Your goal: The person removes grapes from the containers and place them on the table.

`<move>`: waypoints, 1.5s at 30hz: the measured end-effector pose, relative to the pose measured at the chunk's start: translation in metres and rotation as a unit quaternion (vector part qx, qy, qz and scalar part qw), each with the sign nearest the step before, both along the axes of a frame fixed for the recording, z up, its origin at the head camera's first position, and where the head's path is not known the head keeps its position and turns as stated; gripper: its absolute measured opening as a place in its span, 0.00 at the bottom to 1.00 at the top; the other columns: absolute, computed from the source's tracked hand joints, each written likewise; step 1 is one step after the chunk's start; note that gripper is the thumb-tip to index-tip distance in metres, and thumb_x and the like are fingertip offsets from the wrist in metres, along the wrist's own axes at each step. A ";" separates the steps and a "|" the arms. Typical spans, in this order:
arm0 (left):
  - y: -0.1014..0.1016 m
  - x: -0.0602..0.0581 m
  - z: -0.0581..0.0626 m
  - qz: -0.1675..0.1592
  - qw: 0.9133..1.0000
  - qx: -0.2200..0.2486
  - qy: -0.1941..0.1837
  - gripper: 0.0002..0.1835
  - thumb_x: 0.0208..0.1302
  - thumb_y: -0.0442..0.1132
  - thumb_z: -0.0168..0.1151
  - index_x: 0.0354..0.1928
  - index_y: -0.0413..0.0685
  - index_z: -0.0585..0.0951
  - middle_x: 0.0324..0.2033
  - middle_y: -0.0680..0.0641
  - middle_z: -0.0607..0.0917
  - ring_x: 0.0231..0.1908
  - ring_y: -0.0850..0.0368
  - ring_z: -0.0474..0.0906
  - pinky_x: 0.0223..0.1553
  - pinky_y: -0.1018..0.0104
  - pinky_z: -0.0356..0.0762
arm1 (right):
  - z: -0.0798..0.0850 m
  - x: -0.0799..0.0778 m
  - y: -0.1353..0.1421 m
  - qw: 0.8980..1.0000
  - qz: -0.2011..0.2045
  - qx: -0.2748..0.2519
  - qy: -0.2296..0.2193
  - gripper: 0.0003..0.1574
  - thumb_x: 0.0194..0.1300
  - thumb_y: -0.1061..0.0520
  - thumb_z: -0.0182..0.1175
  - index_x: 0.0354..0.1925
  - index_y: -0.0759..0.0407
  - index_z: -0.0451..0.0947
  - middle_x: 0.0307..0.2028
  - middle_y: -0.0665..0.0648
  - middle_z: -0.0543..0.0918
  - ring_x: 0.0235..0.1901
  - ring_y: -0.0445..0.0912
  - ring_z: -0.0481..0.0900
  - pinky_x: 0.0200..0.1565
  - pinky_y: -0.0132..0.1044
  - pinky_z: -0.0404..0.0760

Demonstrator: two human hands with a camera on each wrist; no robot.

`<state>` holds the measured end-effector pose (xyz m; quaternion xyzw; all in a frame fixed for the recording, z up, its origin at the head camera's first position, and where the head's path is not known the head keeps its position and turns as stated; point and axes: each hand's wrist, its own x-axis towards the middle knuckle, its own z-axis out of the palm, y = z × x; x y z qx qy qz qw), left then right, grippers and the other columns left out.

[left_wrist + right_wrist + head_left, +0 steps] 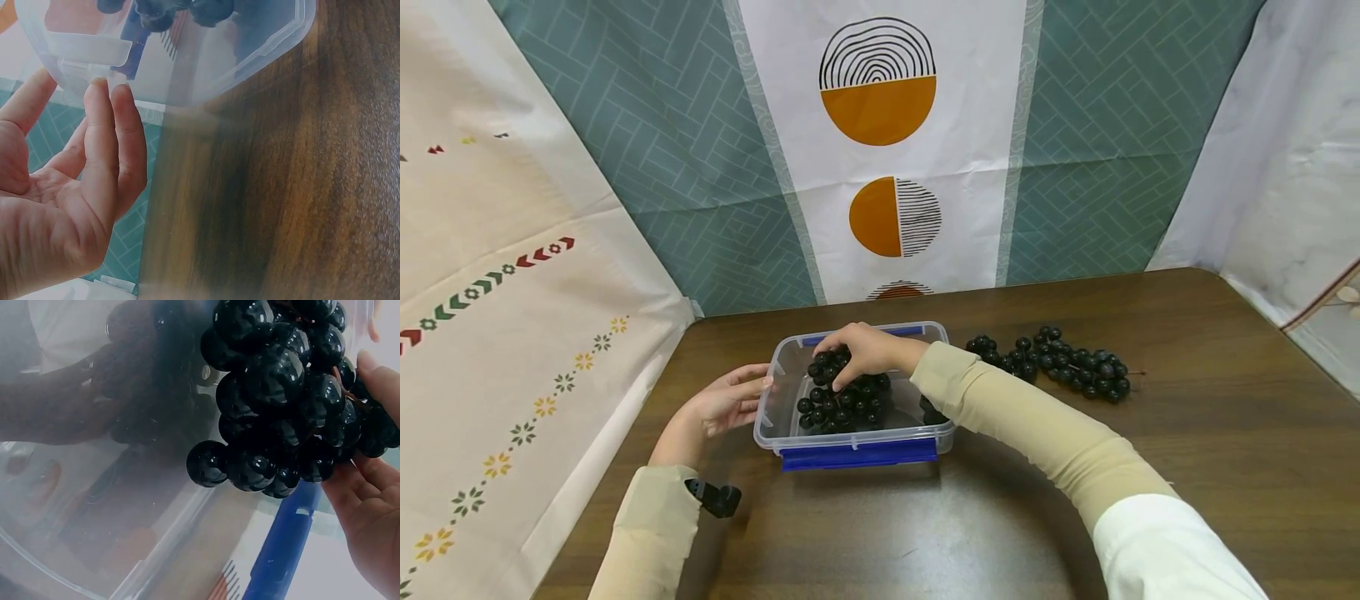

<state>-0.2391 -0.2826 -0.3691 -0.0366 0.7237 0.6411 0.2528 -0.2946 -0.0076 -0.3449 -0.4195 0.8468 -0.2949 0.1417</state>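
Note:
A clear plastic container (775, 421) with blue side clips stands lidless on the table. My right hand (872, 350) reaches down into it and grips a bunch of black grapes (827, 365) between thumb and fingers. In the right wrist view, the glossy bunch (275, 394) fills the space beside that hand (369, 512). Dark grapes (850, 410) spread below the fingers inside the container. On its left side, my left hand (730, 404) touches the outer wall with nearly straight fingers, and the left wrist view has its fingertips (97, 94) right at the rim.
More black grapes (1082, 367) lie on the brown wooden table (1217, 450) to the right of the container, partly behind my right sleeve (1037, 429). A few grapes (931, 414) show at the container's right end. Patterned cloth (715, 167) hangs behind the table.

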 end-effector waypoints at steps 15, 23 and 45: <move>0.000 0.001 0.000 0.001 1.000 -0.004 0.003 0.32 0.69 0.44 0.56 0.69 0.44 0.56 0.38 0.56 0.82 0.38 0.64 0.81 0.40 0.68 0.81 | 0.011 -0.001 0.002 1.000 -0.012 -0.015 0.015 0.36 0.53 0.55 0.72 0.60 0.54 0.74 0.61 0.53 0.75 0.60 0.49 0.71 0.61 0.42 0.71; 0.000 0.002 0.000 0.001 1.000 -0.009 0.002 0.33 0.70 0.43 0.54 0.70 0.43 0.54 0.38 0.57 0.82 0.38 0.64 0.80 0.39 0.69 0.81 | 0.016 -0.001 0.003 1.000 -0.013 -0.024 0.014 0.36 0.53 0.56 0.72 0.61 0.54 0.74 0.60 0.53 0.75 0.60 0.49 0.71 0.61 0.42 0.71; 0.000 0.001 0.003 -0.011 0.999 -0.026 0.018 0.34 0.70 0.44 0.54 0.71 0.41 0.52 0.40 0.57 0.81 0.41 0.64 0.80 0.43 0.69 0.80 | 0.038 0.002 0.011 0.999 -0.021 -0.031 0.027 0.37 0.54 0.55 0.72 0.61 0.53 0.73 0.60 0.53 0.76 0.60 0.48 0.71 0.61 0.40 0.70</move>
